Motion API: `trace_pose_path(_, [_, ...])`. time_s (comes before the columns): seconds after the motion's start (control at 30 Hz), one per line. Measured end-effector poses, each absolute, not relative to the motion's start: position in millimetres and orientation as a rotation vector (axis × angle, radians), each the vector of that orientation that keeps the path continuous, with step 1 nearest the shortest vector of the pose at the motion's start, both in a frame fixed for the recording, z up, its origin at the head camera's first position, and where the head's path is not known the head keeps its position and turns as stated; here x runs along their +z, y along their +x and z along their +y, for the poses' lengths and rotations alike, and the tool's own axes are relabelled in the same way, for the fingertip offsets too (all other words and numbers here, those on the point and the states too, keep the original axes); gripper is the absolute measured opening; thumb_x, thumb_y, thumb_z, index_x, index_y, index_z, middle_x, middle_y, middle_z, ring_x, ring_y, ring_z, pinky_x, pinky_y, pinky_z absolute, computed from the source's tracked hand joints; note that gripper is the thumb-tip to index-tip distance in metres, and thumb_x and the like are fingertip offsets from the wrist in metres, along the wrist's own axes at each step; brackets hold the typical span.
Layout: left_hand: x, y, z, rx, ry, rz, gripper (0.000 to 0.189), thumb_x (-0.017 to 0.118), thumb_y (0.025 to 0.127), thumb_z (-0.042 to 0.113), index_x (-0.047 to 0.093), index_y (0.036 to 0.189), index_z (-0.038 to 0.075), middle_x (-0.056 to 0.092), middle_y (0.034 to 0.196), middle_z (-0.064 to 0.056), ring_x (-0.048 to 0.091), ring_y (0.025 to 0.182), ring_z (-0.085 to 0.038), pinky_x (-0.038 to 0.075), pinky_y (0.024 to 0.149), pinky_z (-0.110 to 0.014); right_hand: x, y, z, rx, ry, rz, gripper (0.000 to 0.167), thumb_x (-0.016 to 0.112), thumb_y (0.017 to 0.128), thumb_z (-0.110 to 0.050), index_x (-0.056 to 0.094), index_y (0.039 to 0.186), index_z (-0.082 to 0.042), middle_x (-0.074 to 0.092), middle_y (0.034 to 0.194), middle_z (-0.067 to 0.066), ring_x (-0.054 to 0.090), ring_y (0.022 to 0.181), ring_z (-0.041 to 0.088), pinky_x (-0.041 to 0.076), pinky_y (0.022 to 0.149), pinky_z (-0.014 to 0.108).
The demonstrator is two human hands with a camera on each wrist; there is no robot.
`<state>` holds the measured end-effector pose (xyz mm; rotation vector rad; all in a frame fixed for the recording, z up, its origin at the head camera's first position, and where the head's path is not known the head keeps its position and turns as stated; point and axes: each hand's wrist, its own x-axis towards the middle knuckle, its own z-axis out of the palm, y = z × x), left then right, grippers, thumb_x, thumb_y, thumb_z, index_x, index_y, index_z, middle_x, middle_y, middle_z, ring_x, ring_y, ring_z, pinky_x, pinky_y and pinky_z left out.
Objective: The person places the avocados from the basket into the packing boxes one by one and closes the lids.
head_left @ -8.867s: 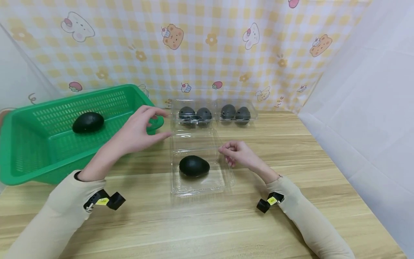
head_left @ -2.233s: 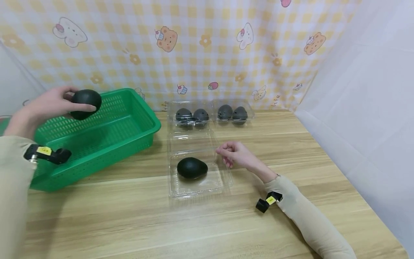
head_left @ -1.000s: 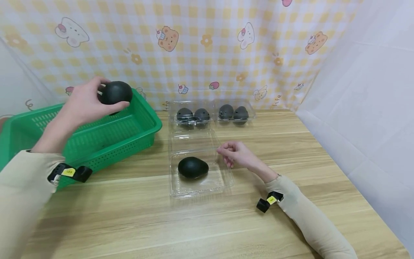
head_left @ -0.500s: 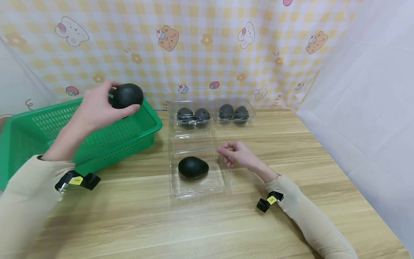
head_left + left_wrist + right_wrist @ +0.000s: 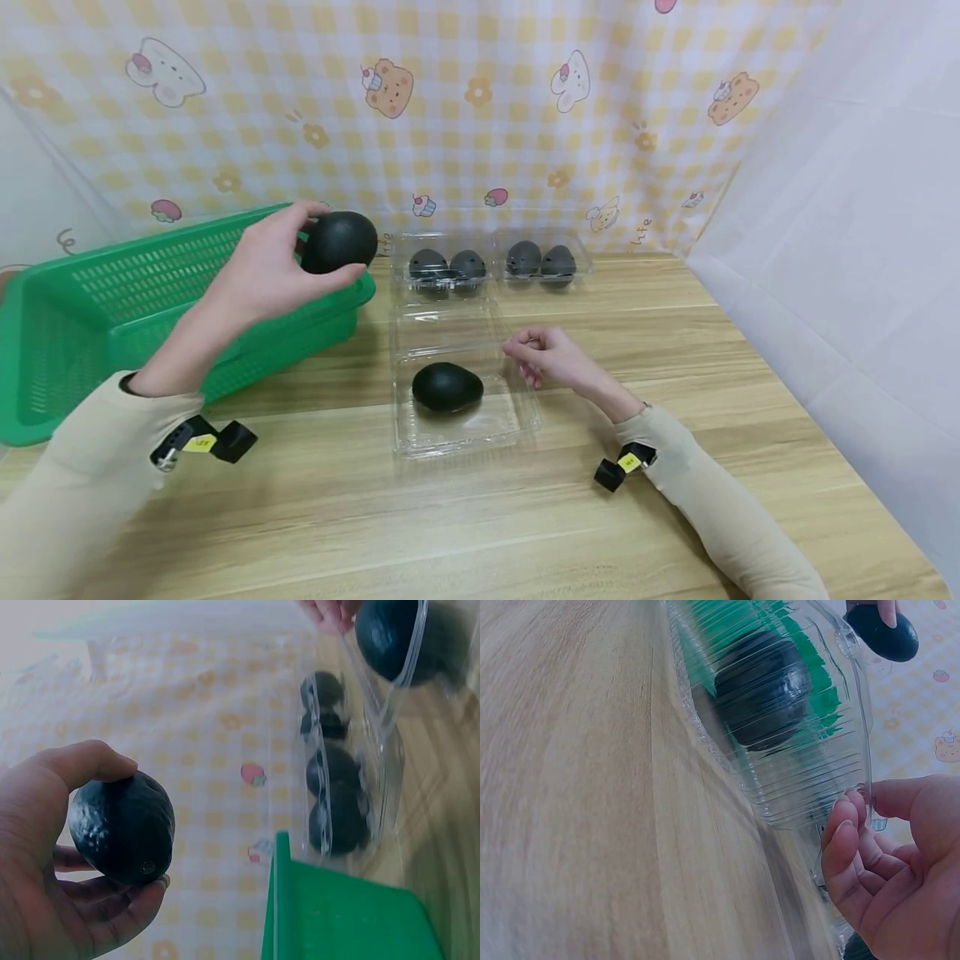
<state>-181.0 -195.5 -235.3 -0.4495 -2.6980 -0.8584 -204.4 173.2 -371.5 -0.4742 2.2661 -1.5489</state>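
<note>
My left hand [image 5: 273, 267] grips a dark avocado [image 5: 342, 242] in the air, over the right end of the green basket [image 5: 300, 312]. In the left wrist view, thumb and fingers curl round this avocado [image 5: 124, 829]. A clear plastic clamshell box [image 5: 498, 417] lies open on the table with one avocado [image 5: 447, 387] in its near half. At the box's right edge, my right hand [image 5: 551, 358] pinches the rim between thumb and fingertips. The right wrist view shows the thumb and fingers [image 5: 840, 847] at that rim, with the boxed avocado [image 5: 763, 690] behind the ribbed plastic wall.
Two closed clear boxes stand side by side at the back: the left box [image 5: 405, 242] and the right box [image 5: 588, 267], each with two dark avocados inside. A yellow checked curtain [image 5: 480, 142] hangs behind the wooden table [image 5: 525, 517].
The left hand has taken the avocado out of the basket, lifted it and carried it right toward the boxes. The right hand has stayed at the open box's rim.
</note>
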Motion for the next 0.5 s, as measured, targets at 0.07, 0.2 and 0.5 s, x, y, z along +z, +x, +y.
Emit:
trace_pose_path(0.07, [-236, -179, -190, -0.844, -0.469, -2.699, 0.07, 0.077, 0.085, 0.044, 0.052, 0.138, 0.005, 0.06, 0.126, -0.021, 0.059, 0.1, -0.039, 0.048, 0.077, -0.055, -371, -204, 173, -1.549, -0.477, 2.268, 0.029, 0.061, 0.103, -0.019, 0.062, 0.106, 0.009, 0.06, 0.065, 0.005, 0.057, 0.053, 0.013, 0.05, 0.05, 0.022])
trace_pose_path(0.2, [-238, -173, -181, -0.855, -0.503, -2.697, 0.07, 0.078, 0.085, 0.043, 0.052, 0.138, 0.006, 0.059, 0.127, -0.019, 0.057, 0.103, -0.038, 0.048, 0.08, -0.057, -371, -204, 173, -1.553, -0.474, 2.265, 0.029, 0.062, 0.102, -0.019, 0.061, 0.106, 0.01, 0.06, 0.065, 0.005, 0.057, 0.053, 0.013, 0.05, 0.05, 0.022])
trace_pose_path(0.5, [-245, -162, -162, -0.908, -0.619, -2.708, 0.067, 0.082, 0.083, 0.038, 0.055, 0.138, 0.01, 0.057, 0.129, -0.016, 0.055, 0.098, -0.033, 0.049, 0.076, -0.051, -372, -204, 174, -1.551, -0.498, 2.262, 0.03, 0.061, 0.103, -0.02, 0.061, 0.105, 0.01, 0.06, 0.065, 0.005, 0.057, 0.054, 0.013, 0.05, 0.05, 0.023])
